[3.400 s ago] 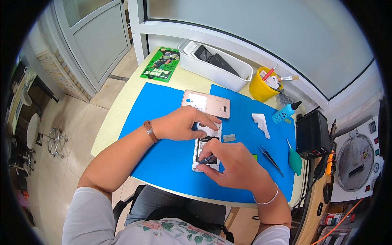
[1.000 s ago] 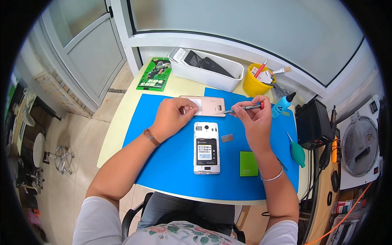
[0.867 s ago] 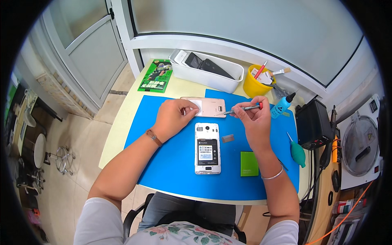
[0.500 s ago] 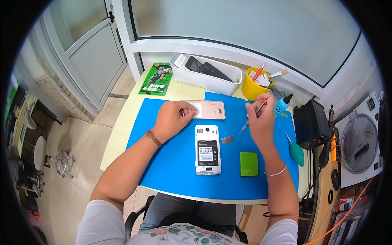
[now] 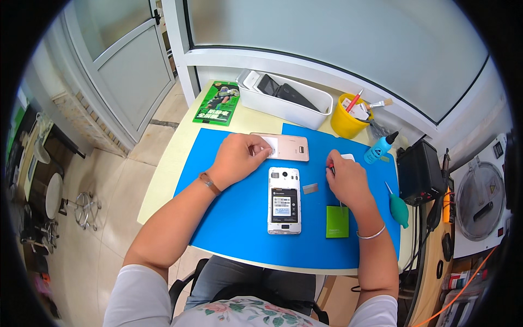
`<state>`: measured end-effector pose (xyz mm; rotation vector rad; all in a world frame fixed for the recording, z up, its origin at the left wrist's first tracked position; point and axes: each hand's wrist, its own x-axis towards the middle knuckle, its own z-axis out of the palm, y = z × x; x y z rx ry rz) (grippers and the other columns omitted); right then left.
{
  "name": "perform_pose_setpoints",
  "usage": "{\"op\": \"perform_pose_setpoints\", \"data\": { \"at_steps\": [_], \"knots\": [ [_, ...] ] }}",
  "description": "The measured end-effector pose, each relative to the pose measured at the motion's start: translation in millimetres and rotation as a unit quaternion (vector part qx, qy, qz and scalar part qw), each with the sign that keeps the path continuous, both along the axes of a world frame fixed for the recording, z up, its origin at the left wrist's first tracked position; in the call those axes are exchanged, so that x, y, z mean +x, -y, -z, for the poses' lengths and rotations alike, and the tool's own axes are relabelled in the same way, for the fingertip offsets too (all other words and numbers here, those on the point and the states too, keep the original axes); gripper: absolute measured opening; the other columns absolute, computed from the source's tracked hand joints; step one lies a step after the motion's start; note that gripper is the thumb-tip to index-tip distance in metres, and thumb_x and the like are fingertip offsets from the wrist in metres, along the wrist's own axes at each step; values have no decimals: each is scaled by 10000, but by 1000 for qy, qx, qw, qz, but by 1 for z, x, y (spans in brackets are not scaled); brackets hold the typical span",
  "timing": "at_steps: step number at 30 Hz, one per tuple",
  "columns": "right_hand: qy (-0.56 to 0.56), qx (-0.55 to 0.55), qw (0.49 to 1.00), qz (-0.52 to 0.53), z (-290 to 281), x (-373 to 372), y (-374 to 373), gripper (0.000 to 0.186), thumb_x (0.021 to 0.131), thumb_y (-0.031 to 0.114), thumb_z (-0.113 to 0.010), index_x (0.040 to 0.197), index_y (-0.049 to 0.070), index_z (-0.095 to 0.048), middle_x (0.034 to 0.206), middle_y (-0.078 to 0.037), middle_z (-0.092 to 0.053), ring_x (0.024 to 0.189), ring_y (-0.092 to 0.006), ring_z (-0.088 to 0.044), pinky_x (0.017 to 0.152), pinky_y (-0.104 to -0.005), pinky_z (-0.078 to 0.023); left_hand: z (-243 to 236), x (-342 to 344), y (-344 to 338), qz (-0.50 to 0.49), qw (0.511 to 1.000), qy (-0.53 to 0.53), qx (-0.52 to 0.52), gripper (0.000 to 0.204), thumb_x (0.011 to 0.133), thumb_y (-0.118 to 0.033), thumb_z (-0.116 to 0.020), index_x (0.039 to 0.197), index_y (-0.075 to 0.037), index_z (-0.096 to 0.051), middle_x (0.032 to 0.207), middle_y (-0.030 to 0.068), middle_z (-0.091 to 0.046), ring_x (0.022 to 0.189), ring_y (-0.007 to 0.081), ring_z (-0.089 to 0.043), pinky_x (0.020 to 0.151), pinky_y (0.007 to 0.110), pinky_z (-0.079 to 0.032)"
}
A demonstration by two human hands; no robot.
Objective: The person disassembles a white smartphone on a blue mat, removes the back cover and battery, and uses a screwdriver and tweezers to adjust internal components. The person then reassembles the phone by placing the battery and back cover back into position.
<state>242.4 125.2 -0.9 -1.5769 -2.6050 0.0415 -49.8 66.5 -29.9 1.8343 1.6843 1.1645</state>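
Lying near the left hand [image 5: 237, 157] is a phone [image 5: 284, 203].

A white phone [image 5: 284, 225] lies flat with its back up and its rear cover off, its long sides running nearly straight away from the wearer. A black battery [image 5: 294, 197] with a pale label sits in its bay, below a round camera lens [image 5: 285, 174] near the far end. Just beyond, apart from the phone, the pinkish-gold cover [image 5: 291, 146] rests flat and crosswise, a white patch [image 5: 274, 143] toward its left end. A slim tool [image 5: 333, 170], dark where it shows, is mostly hidden in the right hand [image 5: 347, 182].
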Motion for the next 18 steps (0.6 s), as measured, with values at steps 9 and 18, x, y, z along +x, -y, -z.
{"op": "perform_pose_setpoints", "data": {
  "at_steps": [9, 18],
  "knots": [
    [-109, 33, 992, -47, -21, -18, 25, 515, 900, 376, -859, 1268, 88, -642, 1245, -172, -723, 1254, -332, -656, 973, -463, -561, -1, 0, 2, 12, 1000, -25, 4, 147, 918, -217, -826, 970, -84, -864, 755, 91, -755, 638, 214, -683, 604, 345, -520],
    [-56, -133, 935, -323, -18, -37, 65, 1386, 577, 587, -1037, 1704, 174, -343, 1719, -240, -355, 1588, -489, -302, 1306, -603, -276, -1, -2, 1, 11, 1000, -11, 22, 141, 900, -209, -831, 948, -79, -856, 729, 80, -741, 617, 217, -673, 585, 353, -512]
  ]
}}
